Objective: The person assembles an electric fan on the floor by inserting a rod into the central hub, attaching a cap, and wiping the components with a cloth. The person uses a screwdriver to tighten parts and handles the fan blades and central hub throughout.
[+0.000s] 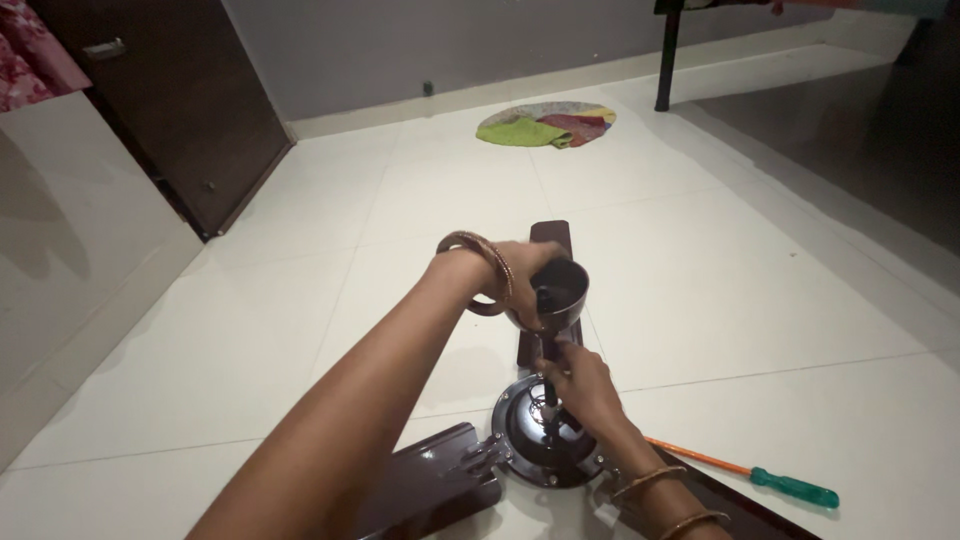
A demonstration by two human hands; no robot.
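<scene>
A dark brown ceiling fan lies on the white tiled floor, its round motor housing [530,445] in front of me with three blades [430,490] spreading out. My left hand [515,275] grips the dark cup-shaped canopy [560,290] at the top of the upright downrod. Lower on the rod, just above the motor, my right hand [580,385] pinches the shaft. Both wrists wear bangles.
A screwdriver with an orange shaft and green handle [795,487] lies on the floor to the right of the fan. A round mat with green and red cloth [545,125] sits near the far wall. A dark wooden door [190,110] stands at left, a black furniture leg [665,60] at back.
</scene>
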